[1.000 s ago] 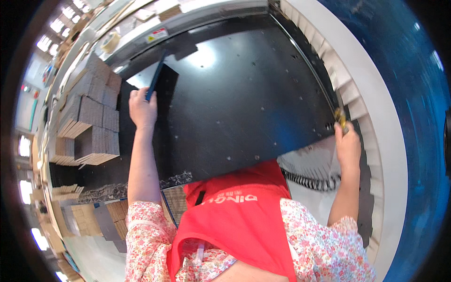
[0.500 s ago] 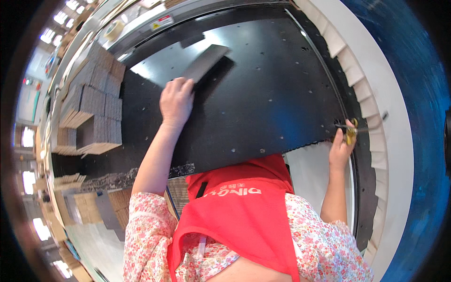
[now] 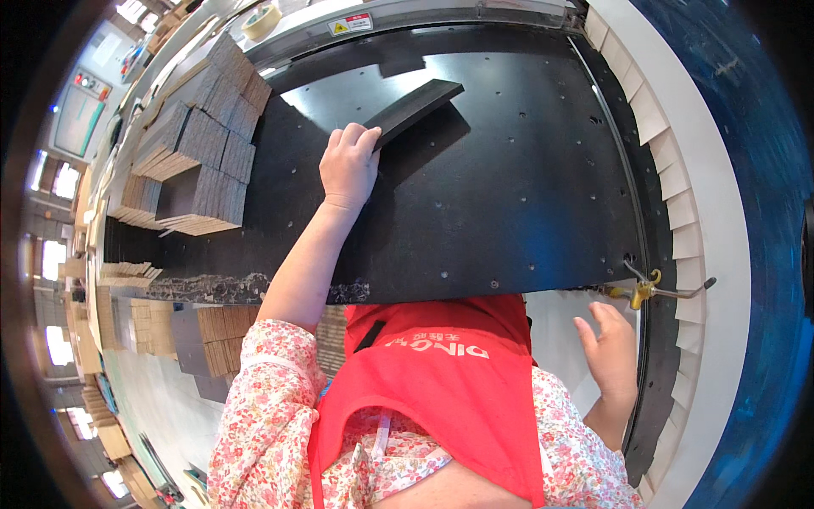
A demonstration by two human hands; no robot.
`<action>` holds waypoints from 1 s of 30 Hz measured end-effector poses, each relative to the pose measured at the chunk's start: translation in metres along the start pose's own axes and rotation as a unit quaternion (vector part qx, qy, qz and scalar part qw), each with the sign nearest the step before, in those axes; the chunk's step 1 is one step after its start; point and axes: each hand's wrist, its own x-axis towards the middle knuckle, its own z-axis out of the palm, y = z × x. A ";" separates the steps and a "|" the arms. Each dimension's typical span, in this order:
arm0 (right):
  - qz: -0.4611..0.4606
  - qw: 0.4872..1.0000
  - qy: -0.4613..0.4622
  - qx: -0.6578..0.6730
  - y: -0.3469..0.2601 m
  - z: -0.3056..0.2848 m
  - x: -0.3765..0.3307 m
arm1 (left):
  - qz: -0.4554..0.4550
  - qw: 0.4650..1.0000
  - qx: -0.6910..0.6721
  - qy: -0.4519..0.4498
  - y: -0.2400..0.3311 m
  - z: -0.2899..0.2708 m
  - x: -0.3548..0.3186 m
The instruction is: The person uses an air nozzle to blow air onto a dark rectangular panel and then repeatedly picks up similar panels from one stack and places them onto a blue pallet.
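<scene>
My left hand [image 3: 349, 170] is closed on the near end of a dark rectangular board [image 3: 420, 109]. The board is held tilted over the black work table [image 3: 492, 204], its far end pointing up and to the right, with a dark shadow on the surface below it. My right hand [image 3: 612, 349] is empty, thumb and fingers apart, just off the table's near right corner. Just beyond its fingertips, at that corner, is a yellow air blow gun [image 3: 642, 293] with a thin metal nozzle; my hand does not touch it.
Stacks of cut boards [image 3: 203, 136] stand at the table's left side. A tape roll [image 3: 261, 23] lies on the far ledge beside a warning label [image 3: 350, 25]. A white pleated cover [image 3: 678, 204] runs along the right. More boards [image 3: 222, 335] are stacked lower left.
My right hand has let go of the air blow gun and drawn back toward me. My left hand still holds the board, now turned to show a darker face. The whole view has shifted slightly.
</scene>
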 end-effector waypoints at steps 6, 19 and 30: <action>-0.243 0.970 0.016 0.023 -0.059 0.015 0.053 | -0.188 0.974 -0.123 0.043 -0.015 -0.021 -0.015; -0.414 0.891 -0.115 0.146 -0.140 0.084 0.120 | -0.449 0.542 -0.624 0.340 -0.038 -0.178 -0.145; -0.490 0.855 -0.127 0.109 -0.147 0.111 0.136 | -0.497 0.443 -0.149 0.731 -0.070 -0.301 -0.392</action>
